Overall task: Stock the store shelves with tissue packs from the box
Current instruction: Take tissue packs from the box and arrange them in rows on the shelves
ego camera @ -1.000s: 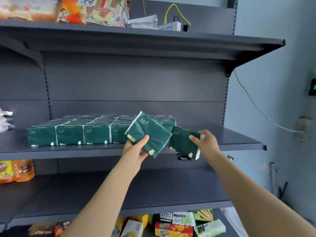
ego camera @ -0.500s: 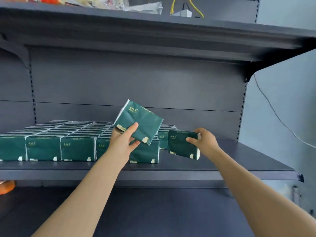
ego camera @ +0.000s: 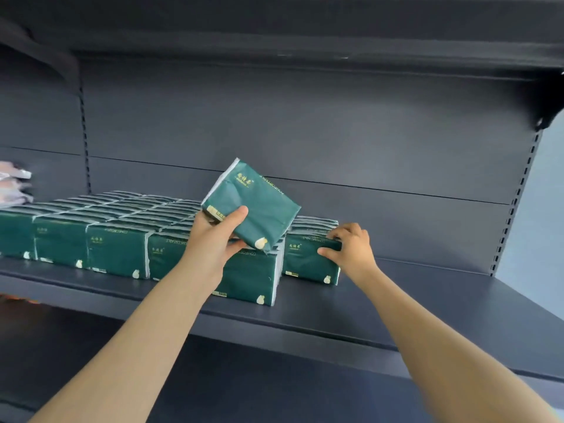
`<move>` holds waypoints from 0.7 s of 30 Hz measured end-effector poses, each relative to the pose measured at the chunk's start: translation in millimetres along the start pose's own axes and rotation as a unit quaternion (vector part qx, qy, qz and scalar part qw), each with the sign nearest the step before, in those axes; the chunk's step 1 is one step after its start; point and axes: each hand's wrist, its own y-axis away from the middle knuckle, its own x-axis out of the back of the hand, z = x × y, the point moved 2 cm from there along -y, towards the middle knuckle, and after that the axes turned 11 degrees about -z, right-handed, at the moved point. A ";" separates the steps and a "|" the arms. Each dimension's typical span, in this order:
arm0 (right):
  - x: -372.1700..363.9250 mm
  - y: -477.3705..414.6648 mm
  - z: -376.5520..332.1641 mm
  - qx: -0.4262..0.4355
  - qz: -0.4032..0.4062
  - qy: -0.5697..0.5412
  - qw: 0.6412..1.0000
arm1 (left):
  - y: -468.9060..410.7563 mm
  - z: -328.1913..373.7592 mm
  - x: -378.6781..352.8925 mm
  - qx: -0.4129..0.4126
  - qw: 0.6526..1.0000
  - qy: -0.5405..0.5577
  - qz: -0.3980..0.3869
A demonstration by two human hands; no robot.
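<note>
Several dark green tissue packs (ego camera: 116, 254) stand in rows on the grey shelf (ego camera: 396, 306). My left hand (ego camera: 213, 236) holds one green pack (ego camera: 259, 206) tilted in the air above the front row, thumb across its face. My right hand (ego camera: 351, 248) grips the right end of another green pack (ego camera: 305, 261), which stands upright on the shelf at the right end of the rows, in front of more packs. The box is out of view.
The shelf's right part (ego camera: 442, 288) is bare up to its bracket. An upper shelf (ego camera: 305, 41) hangs overhead. Pale packets (ego camera: 13, 187) sit at the far left. A lower shelf (ego camera: 274, 389) lies below my arms.
The view has come closer to the shelf. My right hand has carried its pack onto the shelf at the right end of the rows. My left hand keeps its pack raised.
</note>
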 end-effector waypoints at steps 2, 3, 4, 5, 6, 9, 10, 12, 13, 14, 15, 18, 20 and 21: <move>-7.2 -5.1 6.1 0.005 -0.009 0.018 1.000 | -0.1 -2.6 1.4 -0.002 1.000 0.004 0.007; -9.7 -6.7 7.7 -0.001 -0.009 0.014 1.000 | -0.3 -3.8 2.6 -0.002 1.000 0.005 0.010; -11.3 -7.7 8.2 -0.008 -0.005 0.008 1.000 | -0.2 -4.8 3.9 0.000 1.000 0.006 0.014; -12.4 -8.1 7.8 -0.013 0.000 0.008 1.000 | 0.0 -6.0 5.4 0.002 1.000 0.007 0.019; -13.2 -8.3 6.9 -0.017 0.005 0.013 1.000 | 0.7 -6.8 7.0 0.003 1.000 0.009 0.023; -11.5 -7.1 1.9 -0.037 0.002 0.049 0.998 | 5.1 -8.9 10.6 0.007 0.999 0.015 0.036; -9.4 -7.5 0.0 -0.045 -0.009 0.081 0.996 | 7.1 -9.9 11.5 0.013 0.999 0.020 0.041; -3.7 -8.2 -7.1 -0.063 -0.037 0.155 0.985 | 12.0 -11.4 12.0 0.032 0.998 0.031 0.041; -0.8 -7.3 -12.2 -0.072 -0.046 0.182 0.980 | 14.6 -11.7 11.5 0.041 0.998 0.038 0.038; 1.8 -6.0 -17.2 -0.078 -0.050 0.195 0.976 | 17.7 -11.4 11.0 0.050 0.997 0.046 0.034; 4.7 -2.5 -23.7 -0.080 -0.044 0.199 0.976 | 21.0 -11.0 10.6 0.057 0.997 0.053 0.030; 12.4 17.7 -44.6 -0.069 -0.001 0.126 0.990 | 31.9 -9.0 10.0 0.070 0.995 0.072 0.010; 17.4 40.6 -61.4 -0.065 0.016 -0.019 0.998 | 37.4 -8.0 8.8 0.076 0.993 0.092 -0.005; 18.5 55.1 -71.1 -0.057 0.018 -0.103 0.993 | 39.5 -8.0 7.7 0.078 0.991 0.108 -0.013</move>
